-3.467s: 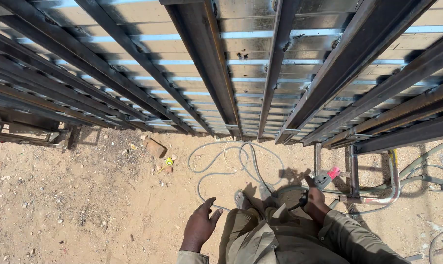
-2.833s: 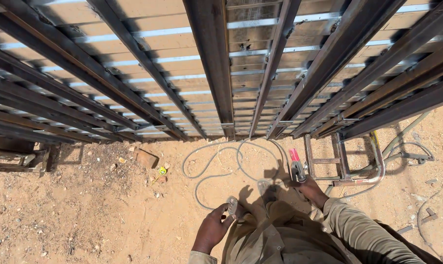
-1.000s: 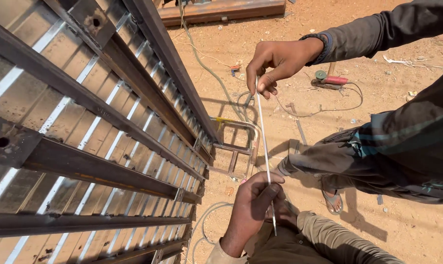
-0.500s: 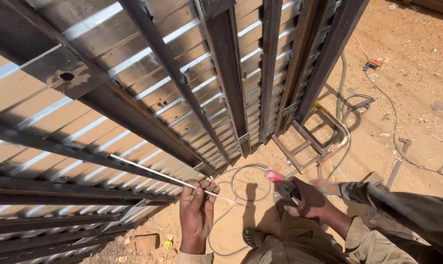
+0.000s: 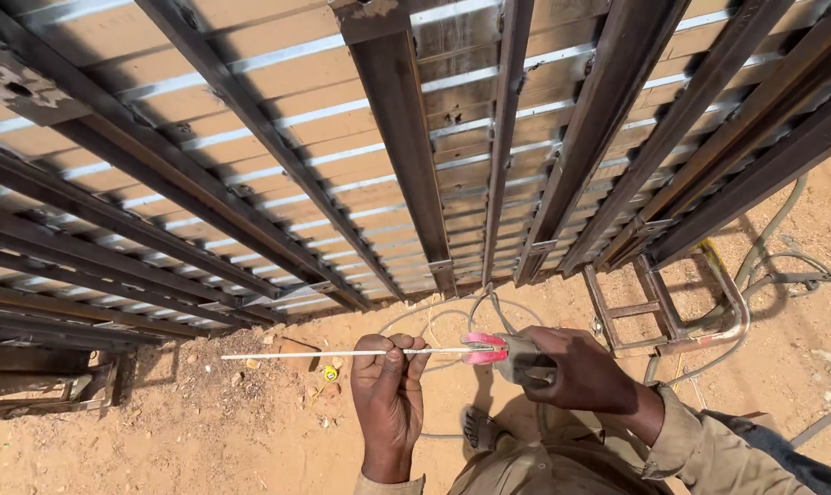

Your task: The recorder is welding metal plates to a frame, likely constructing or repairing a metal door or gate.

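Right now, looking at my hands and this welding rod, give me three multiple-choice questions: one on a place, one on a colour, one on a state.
1. Where is the welding rod pinched?
A. left hand
B. lying on the sand
C. in the metal frame

2. What colour are the holder tips?
A. blue
B. pink
C. green

3. How does the rod lie?
A. upright
B. bent double
C. about level

Answers:
1 A, the left fingers close around it.
2 B, pink tips meet the rod's end by the right hand.
3 C, it runs straight sideways.

No packages, labels, signs or screens show anywhere in this view.
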